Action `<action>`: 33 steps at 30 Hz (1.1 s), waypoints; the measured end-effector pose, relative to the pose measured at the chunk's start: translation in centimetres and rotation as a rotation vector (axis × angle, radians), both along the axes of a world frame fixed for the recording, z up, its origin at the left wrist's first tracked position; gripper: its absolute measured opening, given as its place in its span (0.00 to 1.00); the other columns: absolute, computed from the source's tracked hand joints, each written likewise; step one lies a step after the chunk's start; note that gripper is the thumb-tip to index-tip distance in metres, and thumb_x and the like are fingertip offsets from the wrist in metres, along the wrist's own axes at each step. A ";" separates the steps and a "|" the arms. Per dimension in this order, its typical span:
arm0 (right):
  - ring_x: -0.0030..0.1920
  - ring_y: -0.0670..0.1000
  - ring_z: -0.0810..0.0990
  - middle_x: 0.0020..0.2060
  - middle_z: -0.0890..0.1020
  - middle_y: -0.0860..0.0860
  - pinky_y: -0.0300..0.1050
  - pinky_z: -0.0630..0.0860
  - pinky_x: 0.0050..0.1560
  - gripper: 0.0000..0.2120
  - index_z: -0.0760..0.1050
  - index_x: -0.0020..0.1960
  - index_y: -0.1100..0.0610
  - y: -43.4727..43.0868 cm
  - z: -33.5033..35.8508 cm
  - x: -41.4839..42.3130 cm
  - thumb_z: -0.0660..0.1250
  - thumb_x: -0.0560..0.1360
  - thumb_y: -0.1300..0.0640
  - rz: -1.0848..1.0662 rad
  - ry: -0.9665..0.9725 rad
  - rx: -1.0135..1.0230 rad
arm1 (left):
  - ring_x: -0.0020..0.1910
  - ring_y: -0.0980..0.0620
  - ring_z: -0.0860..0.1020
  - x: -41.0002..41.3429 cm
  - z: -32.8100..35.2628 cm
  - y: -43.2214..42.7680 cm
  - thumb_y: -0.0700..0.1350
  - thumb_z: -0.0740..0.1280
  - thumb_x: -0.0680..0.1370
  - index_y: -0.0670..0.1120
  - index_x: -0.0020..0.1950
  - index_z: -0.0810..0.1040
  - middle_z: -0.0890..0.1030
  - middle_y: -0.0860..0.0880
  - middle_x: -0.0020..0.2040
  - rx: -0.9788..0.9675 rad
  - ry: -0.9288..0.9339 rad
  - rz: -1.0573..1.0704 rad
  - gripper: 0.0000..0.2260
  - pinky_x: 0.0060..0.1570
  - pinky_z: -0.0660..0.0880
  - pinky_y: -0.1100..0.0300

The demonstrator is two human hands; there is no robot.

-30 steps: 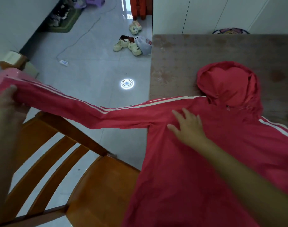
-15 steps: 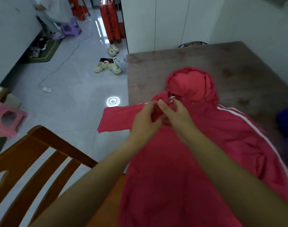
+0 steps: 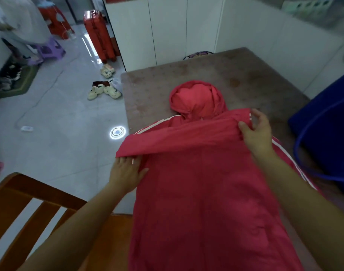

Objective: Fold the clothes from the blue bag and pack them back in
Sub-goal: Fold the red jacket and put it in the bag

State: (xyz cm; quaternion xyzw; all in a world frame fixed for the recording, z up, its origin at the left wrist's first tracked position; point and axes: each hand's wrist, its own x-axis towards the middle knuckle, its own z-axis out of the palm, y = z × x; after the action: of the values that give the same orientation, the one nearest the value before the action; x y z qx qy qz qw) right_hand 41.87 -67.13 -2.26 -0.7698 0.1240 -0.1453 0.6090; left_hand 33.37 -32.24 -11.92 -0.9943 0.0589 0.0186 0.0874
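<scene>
A red hooded jacket (image 3: 202, 192) with white stripes lies spread on the brown table (image 3: 186, 75), hood pointing away from me. Its left sleeve (image 3: 179, 133) is folded across the chest toward the right. My right hand (image 3: 255, 132) pinches the cuff end of that sleeve near the right shoulder. My left hand (image 3: 126, 173) rests flat on the fold at the jacket's left edge, fingers partly under the cloth. The blue bag (image 3: 327, 130) stands at the table's right side, its strap looping toward the jacket.
A wooden chair (image 3: 30, 212) sits close at the lower left beside the table edge. Several pale sandals (image 3: 104, 90) lie on the tiled floor. A red suitcase (image 3: 99, 36) and white cabinets (image 3: 167, 30) stand behind. A person (image 3: 17, 26) stands at the far left.
The left sleeve, stretched out over the chair a second ago, has been brought across the chest. My right hand carried the cuff rightward; my left hand dropped to the fold at the left edge.
</scene>
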 end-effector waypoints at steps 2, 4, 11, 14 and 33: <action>0.57 0.46 0.73 0.58 0.73 0.53 0.22 0.65 0.54 0.22 0.66 0.67 0.64 -1.1 -0.2 1.6 0.65 0.74 0.69 0.000 -0.037 -0.090 | 0.58 0.35 0.76 0.7 0.3 0.8 0.64 0.44 0.78 0.40 0.67 0.73 0.79 0.35 0.56 0.055 -0.005 -0.023 0.35 0.63 0.67 0.44; 0.61 0.51 0.73 0.62 0.73 0.55 0.26 0.65 0.59 0.24 0.64 0.69 0.65 -2.0 -1.1 2.5 0.65 0.75 0.68 -0.034 -0.005 -0.154 | 0.62 0.37 0.74 1.2 0.4 0.8 0.63 0.48 0.77 0.37 0.64 0.75 0.78 0.36 0.58 0.106 0.005 -0.057 0.35 0.68 0.59 0.46; 0.66 0.65 0.68 0.71 0.64 0.61 0.60 0.67 0.62 0.38 0.50 0.77 0.56 -3.8 -8.1 0.0 0.67 0.74 0.53 0.223 0.412 -0.884 | 0.33 0.49 0.76 -0.8 2.2 -1.9 0.60 0.48 0.81 0.47 0.33 0.75 0.76 0.50 0.33 -0.252 -0.071 -0.308 0.27 0.31 0.74 0.56; 0.67 0.64 0.69 0.71 0.67 0.58 0.62 0.69 0.61 0.27 0.61 0.74 0.48 -3.0 -9.2 -0.6 0.62 0.76 0.50 0.315 0.214 -1.073 | 0.43 0.44 0.77 0.3 2.3 -3.0 0.53 0.57 0.79 0.44 0.47 0.80 0.79 0.46 0.45 -0.374 -0.300 -0.270 0.16 0.43 0.74 0.50; 0.73 0.54 0.62 0.74 0.63 0.51 0.58 0.57 0.72 0.29 0.57 0.75 0.45 -10.6 -9.7 -11.6 0.47 0.75 0.38 0.250 0.264 -1.034 | 0.77 0.41 0.46 2.8 -1.2 -12.3 0.75 0.30 0.67 0.59 0.77 0.42 0.47 0.47 0.79 -0.274 0.242 -0.116 0.41 0.70 0.50 0.35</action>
State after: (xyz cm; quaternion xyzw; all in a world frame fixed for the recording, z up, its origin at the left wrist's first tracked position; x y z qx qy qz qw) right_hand 30.24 -77.76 -11.96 -0.9894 0.0191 -0.0160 0.1434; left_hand 36.18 -44.50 -13.17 -0.9823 0.1282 0.1249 -0.0556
